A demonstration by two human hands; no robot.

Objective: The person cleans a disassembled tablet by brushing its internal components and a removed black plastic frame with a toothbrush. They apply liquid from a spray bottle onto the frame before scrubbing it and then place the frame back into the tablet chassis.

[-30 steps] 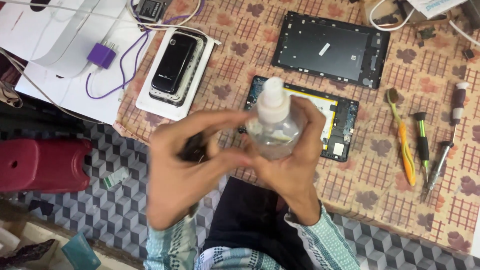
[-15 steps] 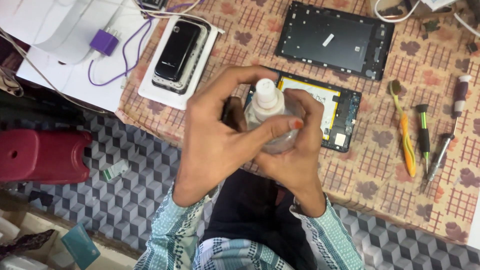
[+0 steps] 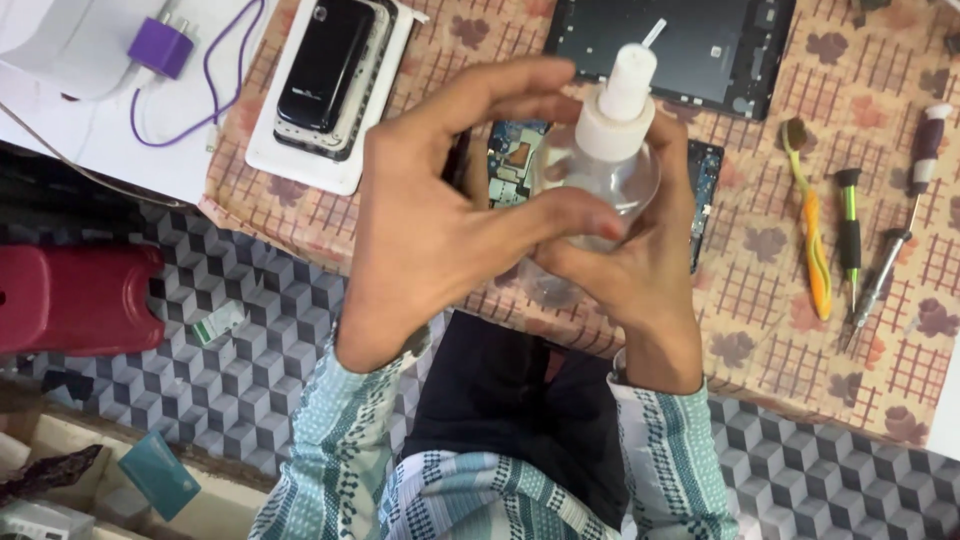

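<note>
Above the counter's (image 3: 760, 330) near edge, both hands' fingers (image 3: 560, 215) wrap the clear pump bottle (image 3: 610, 150), its white cap still on, opened tablet (image 3: 705, 165) waiting beneath.

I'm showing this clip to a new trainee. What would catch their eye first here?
First, the clear bottle with a white pump top, held in mid-frame between the left hand and right hand. Behind it on the patterned cloth lies an opened tablet; a black phone sits upper left, small tools at right.
</note>
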